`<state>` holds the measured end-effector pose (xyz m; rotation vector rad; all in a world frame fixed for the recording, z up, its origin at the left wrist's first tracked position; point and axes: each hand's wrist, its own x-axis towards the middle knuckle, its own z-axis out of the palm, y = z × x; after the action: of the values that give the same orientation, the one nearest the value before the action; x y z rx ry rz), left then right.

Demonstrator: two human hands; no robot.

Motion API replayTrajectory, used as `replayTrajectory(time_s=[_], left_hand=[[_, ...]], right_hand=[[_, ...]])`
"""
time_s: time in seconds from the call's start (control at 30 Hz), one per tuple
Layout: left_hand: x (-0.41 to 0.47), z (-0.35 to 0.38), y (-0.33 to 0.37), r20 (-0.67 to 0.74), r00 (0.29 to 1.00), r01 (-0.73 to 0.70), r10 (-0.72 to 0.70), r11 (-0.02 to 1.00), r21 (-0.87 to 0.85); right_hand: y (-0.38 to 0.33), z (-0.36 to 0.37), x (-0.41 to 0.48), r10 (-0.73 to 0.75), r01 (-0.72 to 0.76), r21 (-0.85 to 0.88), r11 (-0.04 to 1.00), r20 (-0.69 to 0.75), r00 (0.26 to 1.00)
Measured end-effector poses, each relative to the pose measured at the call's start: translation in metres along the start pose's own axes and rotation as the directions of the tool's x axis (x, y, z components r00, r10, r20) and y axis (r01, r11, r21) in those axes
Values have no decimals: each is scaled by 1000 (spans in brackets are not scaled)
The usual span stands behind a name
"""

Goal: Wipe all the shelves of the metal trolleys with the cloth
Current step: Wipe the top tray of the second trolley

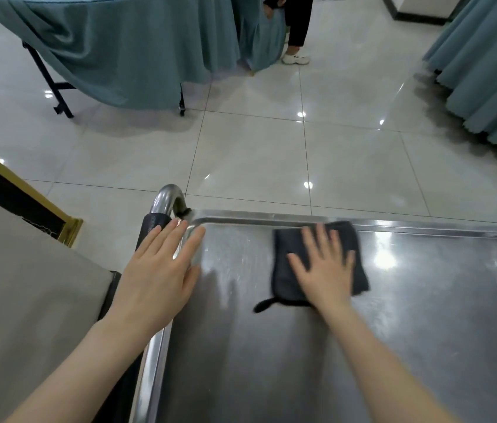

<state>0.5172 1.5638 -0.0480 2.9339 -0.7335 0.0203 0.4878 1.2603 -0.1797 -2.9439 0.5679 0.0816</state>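
Note:
The top shelf (424, 315) of a metal trolley fills the lower right; its steel surface shines with reflections. A dark grey folded cloth (283, 264) lies near the shelf's far rim. My right hand (323, 270) presses flat on the cloth with fingers spread. My left hand (161, 270) rests open and flat on the shelf's left rim, beside the trolley's curved handle (161, 209) with its black grip. The lower shelves are hidden under the top one.
A grey-covered table (27, 300) and a gold-framed stand (12, 196) sit close at the left. Teal-draped tables (119, 50) stand across the tiled floor at the back and right (485, 71). A person's leg and white shoe (296, 58) show at the top.

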Motion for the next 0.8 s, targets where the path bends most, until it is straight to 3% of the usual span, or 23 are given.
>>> replayTrajectory(time_s=[0.1, 0.2, 0.27, 0.33, 0.4, 0.47, 0.6, 0.7, 0.8], left_hand=[[4, 1, 6, 38, 999, 26, -26, 1000, -16], [9, 2, 17, -22, 992, 114, -121, 971, -210], [11, 4, 25, -85, 964, 204, -252, 906, -370], [12, 13, 34, -128, 940, 243, -318, 881, -406], [13, 30, 44, -124, 946, 232, -299, 893, -384], [17, 48, 56, -60, 958, 236, -279, 893, -383], [31, 82, 91, 14, 963, 250, -268, 875, -415], [46, 105, 132, 109, 976, 219, -190, 859, -463], [51, 124, 159, 224, 966, 198, -129, 926, -322]], right_hand=[[70, -17, 4, 315, -316, 52, 947, 18, 949], [35, -13, 9, 449, -450, 101, 887, 27, 893], [-27, -1, 8, 301, -302, 80, 950, 30, 953], [-93, 13, -1, -14, 10, 77, 997, 53, 998], [-138, 20, -14, -307, 297, 97, 950, 113, 945], [-142, 19, -20, -421, 409, 108, 906, 144, 895], [-41, 9, -28, -353, 348, 93, 933, 47, 934], [81, -11, -28, -163, 163, 9, 987, 0, 987], [171, -34, 0, 114, -114, -2, 994, 54, 992]])
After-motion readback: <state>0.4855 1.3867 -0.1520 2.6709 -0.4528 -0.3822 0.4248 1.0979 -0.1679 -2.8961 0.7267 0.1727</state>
